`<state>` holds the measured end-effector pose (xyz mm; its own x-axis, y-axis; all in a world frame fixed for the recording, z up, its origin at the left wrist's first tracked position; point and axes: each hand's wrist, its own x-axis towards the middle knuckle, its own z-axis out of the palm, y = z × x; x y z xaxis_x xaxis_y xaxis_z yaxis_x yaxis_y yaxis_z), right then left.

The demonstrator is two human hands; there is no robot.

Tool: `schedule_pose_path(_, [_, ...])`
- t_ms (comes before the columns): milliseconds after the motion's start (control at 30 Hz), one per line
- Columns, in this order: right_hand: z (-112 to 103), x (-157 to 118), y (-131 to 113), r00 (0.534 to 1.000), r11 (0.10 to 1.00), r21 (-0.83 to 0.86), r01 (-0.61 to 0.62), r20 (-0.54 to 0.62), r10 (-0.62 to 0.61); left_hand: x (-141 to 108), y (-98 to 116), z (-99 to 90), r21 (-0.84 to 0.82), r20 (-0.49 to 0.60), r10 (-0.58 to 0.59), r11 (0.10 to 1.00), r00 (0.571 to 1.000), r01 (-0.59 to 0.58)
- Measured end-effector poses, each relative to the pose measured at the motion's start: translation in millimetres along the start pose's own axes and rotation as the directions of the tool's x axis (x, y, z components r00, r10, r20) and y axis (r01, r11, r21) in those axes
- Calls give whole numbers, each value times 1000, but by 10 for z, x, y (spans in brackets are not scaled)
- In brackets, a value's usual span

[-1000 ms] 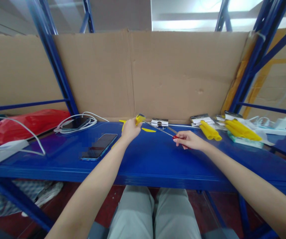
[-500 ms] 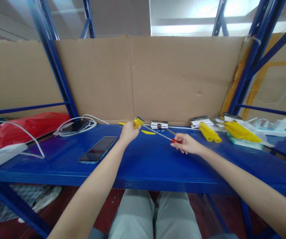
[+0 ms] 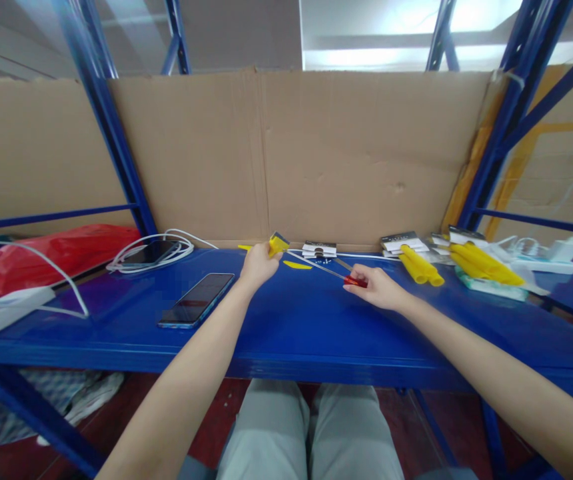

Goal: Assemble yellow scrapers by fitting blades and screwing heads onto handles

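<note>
My left hand [image 3: 260,265] is closed around a yellow plastic piece with a dark end [image 3: 277,245], near the back of the blue table. In my right hand [image 3: 377,287] is a screwdriver [image 3: 355,282] with a red handle. Its long thin shaft points left toward the yellow piece; I cannot tell whether the tip touches it. Between the hands lie a flat yellow strip [image 3: 297,265] and several tiny metal parts [image 3: 322,261], perhaps screws. A thin metal blade [image 3: 343,265] rests just beyond my right fingers.
A phone [image 3: 199,300] lies left of my left forearm. Further left are a coiled white cable [image 3: 186,250] and a red bag [image 3: 61,257]. Rolled yellow pieces [image 3: 420,265] with black-and-white cards lie at right. A cardboard wall [image 3: 316,160] closes off the table's back edge.
My right hand has shifted very slightly and its fingers have curled in around the red handle. My left hand and the yellow piece stay put.
</note>
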<state>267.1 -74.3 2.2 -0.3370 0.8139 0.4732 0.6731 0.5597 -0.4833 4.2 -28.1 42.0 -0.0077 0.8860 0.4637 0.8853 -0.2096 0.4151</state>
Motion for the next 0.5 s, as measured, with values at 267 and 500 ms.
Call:
schedule_pose_path(267, [8, -19, -46, 993, 993, 86, -81, 89, 73, 15, -24, 10, -24, -8, -4, 1000, 1000, 4])
schedule_pose_path(500, [-13, -37, -116, 950, 946, 227, -233, 263, 170, 15, -33, 9, -23, -19, 4, 1000, 1000, -4])
